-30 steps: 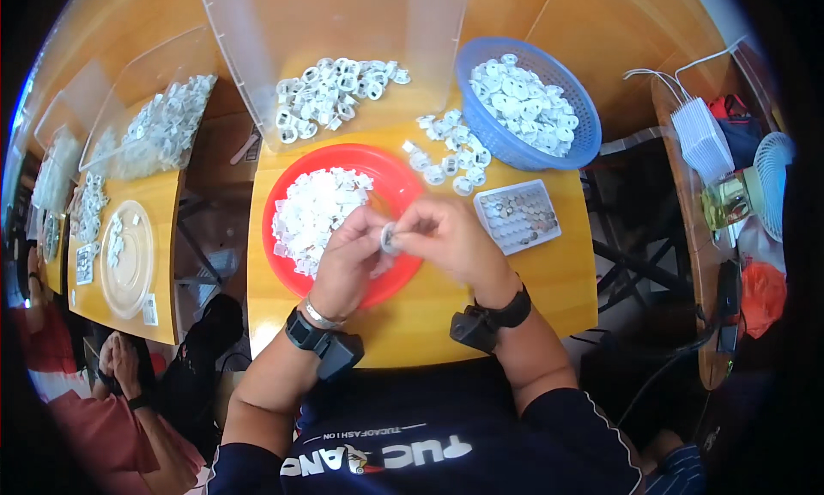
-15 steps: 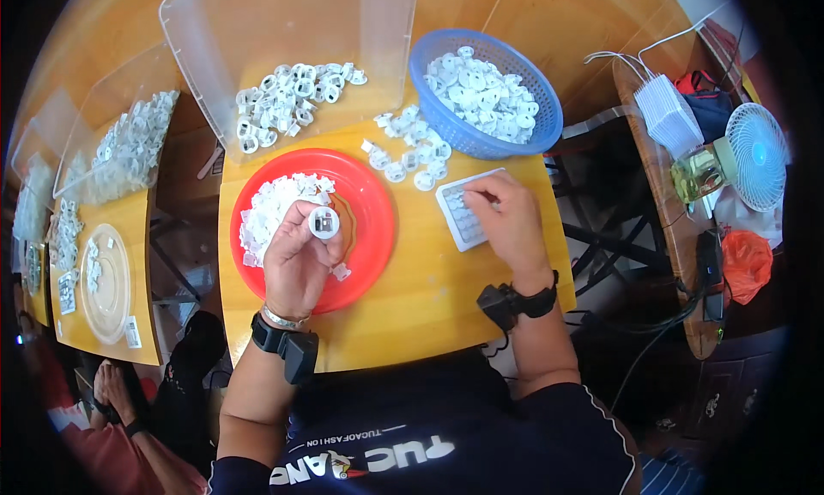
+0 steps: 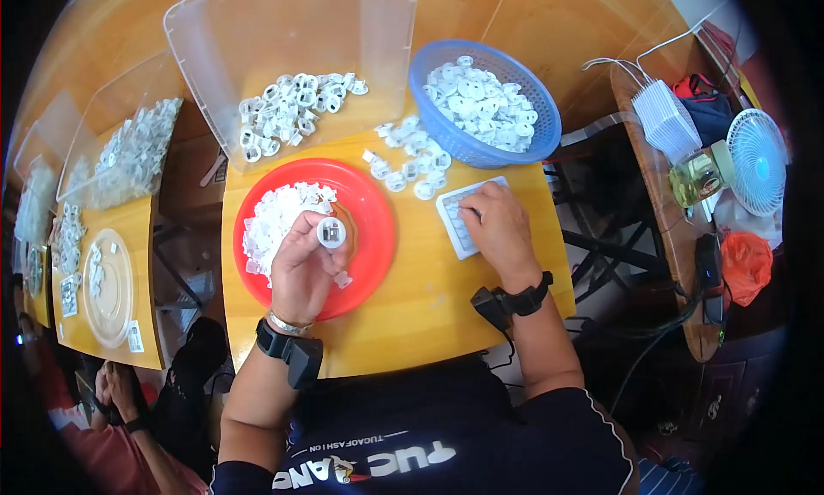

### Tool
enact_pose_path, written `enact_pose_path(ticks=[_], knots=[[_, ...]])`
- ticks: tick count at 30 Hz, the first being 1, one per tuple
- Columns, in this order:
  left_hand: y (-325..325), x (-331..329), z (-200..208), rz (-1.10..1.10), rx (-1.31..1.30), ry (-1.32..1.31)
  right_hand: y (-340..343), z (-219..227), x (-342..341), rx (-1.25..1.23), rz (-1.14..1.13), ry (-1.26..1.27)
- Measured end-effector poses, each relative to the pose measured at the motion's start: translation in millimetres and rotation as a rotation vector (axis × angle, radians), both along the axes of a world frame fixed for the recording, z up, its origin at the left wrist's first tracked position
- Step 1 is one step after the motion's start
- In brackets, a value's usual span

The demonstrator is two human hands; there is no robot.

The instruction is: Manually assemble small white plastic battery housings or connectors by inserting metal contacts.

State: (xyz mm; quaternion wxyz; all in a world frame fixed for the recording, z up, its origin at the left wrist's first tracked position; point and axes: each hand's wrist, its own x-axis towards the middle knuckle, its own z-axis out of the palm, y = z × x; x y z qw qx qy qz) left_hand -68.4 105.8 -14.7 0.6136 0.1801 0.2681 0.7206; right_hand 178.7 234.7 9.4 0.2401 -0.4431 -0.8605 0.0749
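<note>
Over the red plate (image 3: 378, 263), my left hand (image 3: 300, 276) is closed around a round white plastic part (image 3: 331, 232) with a dark square opening in its face. A heap of small white plastic pieces (image 3: 279, 224) lies on the plate, partly hidden behind that hand. My right hand (image 3: 502, 233) has its fingers pinched together above a shallow white tray (image 3: 466, 253) with rows of small pale pieces. The hand covers the tray's right part. Whether anything sits between those fingertips is hidden.
A blue basket (image 3: 429, 121) full of round white parts stands at the back right, with loose parts (image 3: 416, 156) beside it. Behind the plate, a clear bin (image 3: 283, 31) lies tipped, holding more parts. A fan (image 3: 757, 162) stands far right; another person's hands (image 3: 116, 388) show lower left.
My right hand has shifted slightly left over the tray, its fingers still pinched. The left hand keeps the round part in much the same place; the whole view has moved a little.
</note>
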Motion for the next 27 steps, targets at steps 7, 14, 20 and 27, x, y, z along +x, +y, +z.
enact_pose_path(ticks=[7, 14, 20, 27], knots=[[-0.2, -2.5, -5.5, -0.076, 0.071, -0.055, 5.1, -4.8, -3.6, 0.165, 0.029, -0.153], [-0.9, 2.6, -6.9, -0.107, 0.100, -0.101, -23.9, 19.6, -33.4, 0.044, 0.083, 0.249], [-1.9, 4.6, -4.3, -0.099, 0.072, -0.032, -57.4, 22.7, -91.6, 0.006, 0.291, 0.493], [-3.3, 4.9, -8.3, -0.094, 0.075, -0.031, -64.6, 8.5, -105.2, 0.209, 0.361, 0.390]])
